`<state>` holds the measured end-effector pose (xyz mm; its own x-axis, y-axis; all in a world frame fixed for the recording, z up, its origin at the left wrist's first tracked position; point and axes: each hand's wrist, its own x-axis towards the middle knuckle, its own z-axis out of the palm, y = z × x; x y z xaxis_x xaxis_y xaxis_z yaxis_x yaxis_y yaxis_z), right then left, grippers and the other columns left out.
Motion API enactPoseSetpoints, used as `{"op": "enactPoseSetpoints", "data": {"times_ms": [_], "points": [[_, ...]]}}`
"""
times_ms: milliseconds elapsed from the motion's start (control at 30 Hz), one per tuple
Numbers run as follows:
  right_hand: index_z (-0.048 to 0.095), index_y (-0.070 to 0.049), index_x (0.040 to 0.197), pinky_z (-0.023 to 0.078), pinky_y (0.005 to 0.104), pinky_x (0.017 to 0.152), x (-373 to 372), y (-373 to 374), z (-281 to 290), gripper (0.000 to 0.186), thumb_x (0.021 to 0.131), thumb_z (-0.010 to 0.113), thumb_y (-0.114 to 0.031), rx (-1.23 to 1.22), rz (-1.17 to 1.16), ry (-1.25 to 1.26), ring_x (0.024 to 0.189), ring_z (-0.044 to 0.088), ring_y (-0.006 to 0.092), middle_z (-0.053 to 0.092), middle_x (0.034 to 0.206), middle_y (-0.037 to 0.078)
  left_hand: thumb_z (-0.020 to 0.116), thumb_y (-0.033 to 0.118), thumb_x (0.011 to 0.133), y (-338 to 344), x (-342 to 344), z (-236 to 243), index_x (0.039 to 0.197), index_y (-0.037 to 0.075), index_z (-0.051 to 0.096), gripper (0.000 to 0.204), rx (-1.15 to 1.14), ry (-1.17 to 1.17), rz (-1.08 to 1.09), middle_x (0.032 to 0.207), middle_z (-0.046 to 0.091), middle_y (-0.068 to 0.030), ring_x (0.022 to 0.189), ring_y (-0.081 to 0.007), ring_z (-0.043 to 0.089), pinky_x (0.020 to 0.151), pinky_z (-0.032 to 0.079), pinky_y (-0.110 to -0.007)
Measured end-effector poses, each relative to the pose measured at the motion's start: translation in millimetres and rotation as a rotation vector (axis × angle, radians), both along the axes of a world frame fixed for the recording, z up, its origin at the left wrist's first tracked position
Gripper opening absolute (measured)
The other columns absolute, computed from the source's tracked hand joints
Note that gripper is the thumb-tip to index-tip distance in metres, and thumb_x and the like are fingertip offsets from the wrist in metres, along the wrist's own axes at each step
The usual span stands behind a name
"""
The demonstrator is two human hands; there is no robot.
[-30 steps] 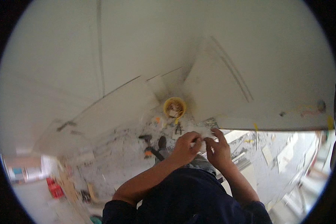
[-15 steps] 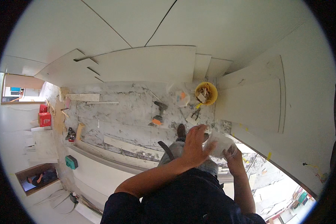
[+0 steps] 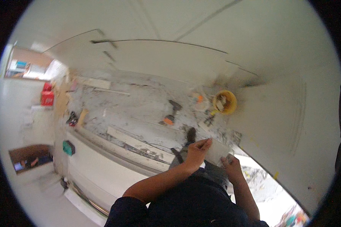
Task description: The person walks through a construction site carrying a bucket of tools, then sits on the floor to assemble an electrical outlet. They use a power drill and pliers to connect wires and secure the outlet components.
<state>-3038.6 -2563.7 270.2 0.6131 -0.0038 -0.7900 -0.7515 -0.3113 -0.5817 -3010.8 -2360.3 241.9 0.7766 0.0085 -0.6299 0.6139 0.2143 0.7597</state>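
Observation:
Between my hands, in front of my body, is a pale, translucent sheet-like thing (image 3: pixel 215 152); motion blur hides whether it is a bag or a stiffer piece. My left hand (image 3: pixel 197 154) has its fingers closed at the thing's left edge, thumb and fingertips pressed together. My right hand (image 3: pixel 231 165) grips its right edge, thumb uppermost. Beyond my dark shoe (image 3: pixel 191 134), a cordless drill (image 3: pixel 171 112) with an orange-marked battery lies on the floor. A yellow bucket (image 3: pixel 234 107) of scraps stands farther right, beside a clear plastic bag (image 3: pixel 199 101) with something orange in it.
Large white panels (image 3: pixel 159 53) lean on the far wall, and another white panel (image 3: pixel 272 109) rises at right. Long boards (image 3: pixel 136 145) lie on the dusty floor at left. A green box-shaped thing (image 3: pixel 68 148) and red boxes (image 3: pixel 47 97) are farther left.
My left hand has gone from raised with fingers spread to closed at the pale thing's edge. The right hand keeps its grip. The whole view has turned a little, and surroundings are blurred.

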Motion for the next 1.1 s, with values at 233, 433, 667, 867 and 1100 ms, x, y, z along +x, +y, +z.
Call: {"op": "enactPoseSetpoints", "data": {"times_ms": [233,433,667,867,1100], "points": [[0.064,0.005,0.122,0.050,0.0374,0.089,11.1,10.4,-6.5,0.030,0.105,0.063,-0.020,0.163,-0.020,-0.157,0.099,0.061,0.0183,0.070,0.110,0.010,0.059,0.024,0.108,33.8,-4.5,-3.9,0.111,0.001,0.065,0.025,0.496,-0.250,-0.002,0.090,0.073,-0.0191,0.087,-0.0283,0.073,0.075,0.055,-0.038],[0.060,0.003,0.119,0.052,0.0344,0.084,-1.3,-49.5,-27.8,0.031,0.110,0.055,-0.026,0.240,-0.201,-0.147,0.096,0.060,0.0162,0.067,0.108,0.010,0.051,0.024,0.108,130.5,-32.5,-104.2,0.122,0.004,0.060,0.026,1.108,-0.166,0.027,0.110,0.068,-0.0253,0.095,-0.0468,0.067,0.080,0.053,-0.054],[0.048,0.004,0.144,0.059,0.0435,0.096,-58.0,-129.8,-14.5,0.044,0.113,0.046,-0.026,0.220,-0.217,-0.073,0.117,0.065,0.0280,0.062,0.132,0.018,0.066,0.036,0.102,28.2,-35.6,-49.1,0.150,-0.009,0.043,0.070,0.886,-0.425,-0.177,0.143,0.056,-0.0295,0.134,-0.0442,0.053,0.116,0.038,-0.049],[0.050,0.003,0.144,0.057,0.0387,0.097,-79.4,-152.2,22.1,0.044,0.112,0.050,-0.027,0.394,-0.352,-0.174,0.113,0.066,0.0247,0.065,0.129,0.016,0.060,0.046,0.105,-116.3,-46.3,49.0,0.141,-0.004,0.054,0.062,0.011,-0.244,-0.694,0.129,0.065,-0.0183,0.112,-0.0254,0.065,0.095,0.053,-0.040],[0.039,-0.003,0.156,0.049,0.0424,0.109,-106.0,-187.4,81.7,0.057,0.111,0.048,-0.037,0.578,-0.382,-0.485,0.131,0.055,0.0269,0.052,0.146,0.017,0.069,0.015,0.099,-165.4,-50.2,106.8,0.136,0.004,0.060,0.040,0.227,-0.887,-0.758,0.128,0.065,-0.0195,0.117,-0.0347,0.067,0.096,0.055,-0.041]]}}
